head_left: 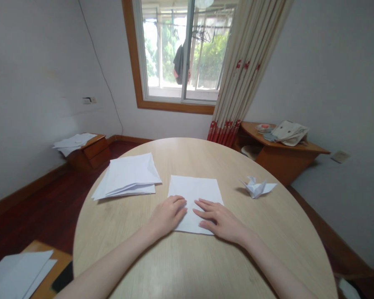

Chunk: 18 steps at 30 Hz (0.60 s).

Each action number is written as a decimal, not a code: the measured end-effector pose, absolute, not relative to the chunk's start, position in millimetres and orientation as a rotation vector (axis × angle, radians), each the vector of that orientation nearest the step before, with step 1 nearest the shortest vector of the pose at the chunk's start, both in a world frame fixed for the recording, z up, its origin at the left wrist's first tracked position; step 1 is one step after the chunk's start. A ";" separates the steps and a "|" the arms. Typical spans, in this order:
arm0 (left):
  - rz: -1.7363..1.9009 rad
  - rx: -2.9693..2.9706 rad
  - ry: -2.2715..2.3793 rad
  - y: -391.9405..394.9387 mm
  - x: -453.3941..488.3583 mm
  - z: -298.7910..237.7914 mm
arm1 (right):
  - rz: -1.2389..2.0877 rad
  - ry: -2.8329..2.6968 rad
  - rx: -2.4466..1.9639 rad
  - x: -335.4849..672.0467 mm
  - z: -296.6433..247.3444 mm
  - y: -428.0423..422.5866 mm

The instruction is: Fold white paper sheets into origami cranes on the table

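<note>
A white sheet of paper lies flat on the round wooden table in front of me. My left hand rests on its left side, fingers stretched out and pointing inward. On the right side of the sheet lies my right hand, its fingers spread over the paper. Neither hand grips anything. To the right sits a folded white paper crane, apart from my right hand. A stack of white paper lies on the table beyond my left hand.
More paper lies on a low wooden surface at the lower left. Further sheets cover a small drawer cabinet by the left wall. A wooden corner desk holding a cloth bag stands behind the table at right.
</note>
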<state>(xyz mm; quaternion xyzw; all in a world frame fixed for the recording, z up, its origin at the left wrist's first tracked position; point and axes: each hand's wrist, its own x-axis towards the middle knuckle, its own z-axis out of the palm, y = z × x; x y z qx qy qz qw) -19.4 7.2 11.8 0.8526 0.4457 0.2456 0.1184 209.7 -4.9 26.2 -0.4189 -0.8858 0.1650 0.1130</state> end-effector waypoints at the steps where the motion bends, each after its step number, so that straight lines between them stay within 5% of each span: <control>1: 0.681 2.492 1.267 5.9 -19.3 13.9 | 0.497 -2.599 -1.244 209.8 26.7 -5.2; 18: 0.388 2.528 0.961 12.2 -25.8 11.6 | 0.827 -2.773 -1.194 221.4 21.9 -9.0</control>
